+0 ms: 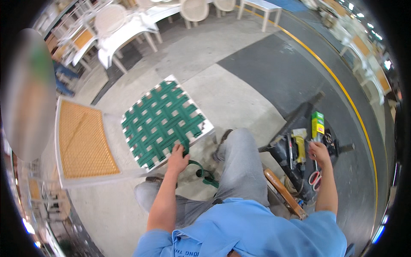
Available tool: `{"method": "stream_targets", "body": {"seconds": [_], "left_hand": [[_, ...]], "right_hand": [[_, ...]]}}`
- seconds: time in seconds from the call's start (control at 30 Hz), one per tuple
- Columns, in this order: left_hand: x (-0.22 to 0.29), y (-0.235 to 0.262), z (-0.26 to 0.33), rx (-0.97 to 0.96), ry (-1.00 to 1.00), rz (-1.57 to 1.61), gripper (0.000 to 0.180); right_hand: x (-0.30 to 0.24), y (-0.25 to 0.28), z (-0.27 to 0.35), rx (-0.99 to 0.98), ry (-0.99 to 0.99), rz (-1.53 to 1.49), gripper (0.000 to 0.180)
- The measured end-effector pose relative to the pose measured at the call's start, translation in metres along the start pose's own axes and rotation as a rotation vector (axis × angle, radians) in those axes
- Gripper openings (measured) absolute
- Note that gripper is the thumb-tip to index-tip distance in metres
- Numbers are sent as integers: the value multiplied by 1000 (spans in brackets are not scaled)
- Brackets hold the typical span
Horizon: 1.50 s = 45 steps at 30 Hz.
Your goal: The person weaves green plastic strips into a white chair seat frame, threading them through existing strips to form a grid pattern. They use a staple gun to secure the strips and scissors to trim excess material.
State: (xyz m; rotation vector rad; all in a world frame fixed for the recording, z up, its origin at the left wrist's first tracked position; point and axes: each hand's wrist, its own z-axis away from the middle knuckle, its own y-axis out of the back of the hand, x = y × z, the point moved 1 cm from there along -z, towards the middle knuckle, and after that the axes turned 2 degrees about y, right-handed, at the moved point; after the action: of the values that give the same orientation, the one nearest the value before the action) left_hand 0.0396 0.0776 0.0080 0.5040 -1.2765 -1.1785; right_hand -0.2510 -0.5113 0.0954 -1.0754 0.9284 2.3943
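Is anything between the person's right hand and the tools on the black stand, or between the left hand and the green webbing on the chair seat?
Nothing visible. The right hand is already at the tools on the black stand, beside the yellow tool and green box. The left hand rests directly on the green webbing at the seat's near edge.

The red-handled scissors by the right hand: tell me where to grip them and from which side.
Take the scissors by the red handle loops, coming from above on the near side. The loops lie flat and exposed just below the right hand, while the blades point away beneath that hand toward the yellow tool.
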Motion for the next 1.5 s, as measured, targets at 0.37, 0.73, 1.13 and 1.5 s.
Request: {"method": "stream_targets", "body": {"seconds": [0.37, 0.73, 1.13, 1.5], "left_hand": [[-9, 22, 29, -126, -6, 81, 61], [-40, 35, 66, -134, 255, 638, 39], [-49, 45, 37, -148, 313, 1669, 25], [-51, 47, 39, -145, 239, 1806, 23]], "right_hand": [[104, 22, 40, 479, -101, 480, 50], [73, 43, 69, 319, -221, -207, 47], [-131, -253, 106, -525, 1090, 685, 56], [-163, -436, 107, -837, 1481, 1370, 56]]}}
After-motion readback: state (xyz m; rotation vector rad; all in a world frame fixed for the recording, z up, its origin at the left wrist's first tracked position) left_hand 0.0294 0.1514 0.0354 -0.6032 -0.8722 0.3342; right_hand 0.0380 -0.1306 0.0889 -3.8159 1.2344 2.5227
